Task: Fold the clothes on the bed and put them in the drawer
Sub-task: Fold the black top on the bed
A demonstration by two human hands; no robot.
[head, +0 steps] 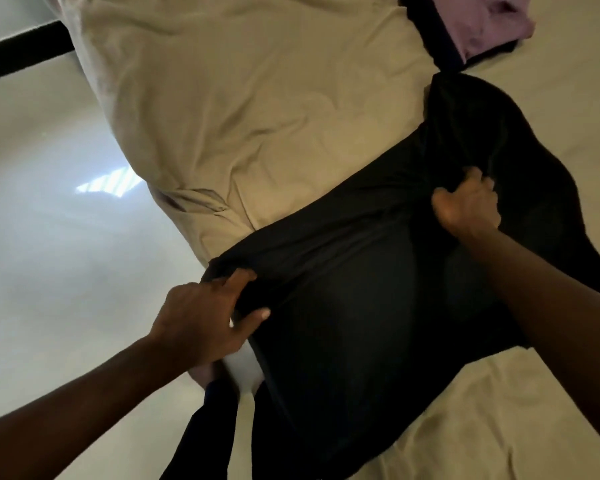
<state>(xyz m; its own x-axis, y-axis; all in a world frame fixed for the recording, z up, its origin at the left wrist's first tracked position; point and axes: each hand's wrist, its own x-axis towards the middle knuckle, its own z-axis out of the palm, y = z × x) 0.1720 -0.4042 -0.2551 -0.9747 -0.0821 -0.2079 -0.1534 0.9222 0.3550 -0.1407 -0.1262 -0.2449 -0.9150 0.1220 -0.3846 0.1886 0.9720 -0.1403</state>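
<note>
Head view: a black garment (343, 306) lies spread over the bed (257, 116), from the centre toward 5 o'clock. At 7 o'clock the left hand (201, 317) has its grip pinched on the garment's edge at the mattress corner. At 3 o'clock the right hand (468, 206) has its grip closed round a bunched fold of the same cloth. A purple garment (482, 26) lies at 1 o'clock, and pale floor (49, 220) fills 9 o'clock.

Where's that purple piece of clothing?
In the head view, the purple clothing lies at the top right on the bed, beyond the black garment gripped by the left hand and the right hand.
</note>
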